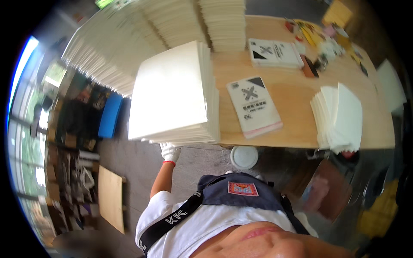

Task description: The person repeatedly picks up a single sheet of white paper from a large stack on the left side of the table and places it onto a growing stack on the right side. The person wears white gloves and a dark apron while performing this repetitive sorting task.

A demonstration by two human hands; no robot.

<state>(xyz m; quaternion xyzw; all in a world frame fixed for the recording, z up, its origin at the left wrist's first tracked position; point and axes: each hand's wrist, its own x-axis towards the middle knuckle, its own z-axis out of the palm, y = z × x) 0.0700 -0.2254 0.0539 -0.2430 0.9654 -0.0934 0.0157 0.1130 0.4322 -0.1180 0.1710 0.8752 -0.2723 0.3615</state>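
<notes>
My left hand (pixel 171 153), in a white knit glove with a red cuff, is at the near lower edge of a tall stack of white sheets (pixel 170 94). Its fingers are partly hidden by the stack, so their grip does not show. My right hand is out of view. Right of the stack lies a white printed pack (pixel 254 106) with a black corner and a pink strip. Farther back are several similar packs (pixel 275 53) piled up.
More tall white stacks (pixel 167 21) stand at the back left of the wooden table (pixel 297 124). A loose, fanned white stack (pixel 337 118) sits at the right front edge. Tools and clutter (pixel 320 41) lie far right. A round white lid (pixel 244 157) is below the table edge.
</notes>
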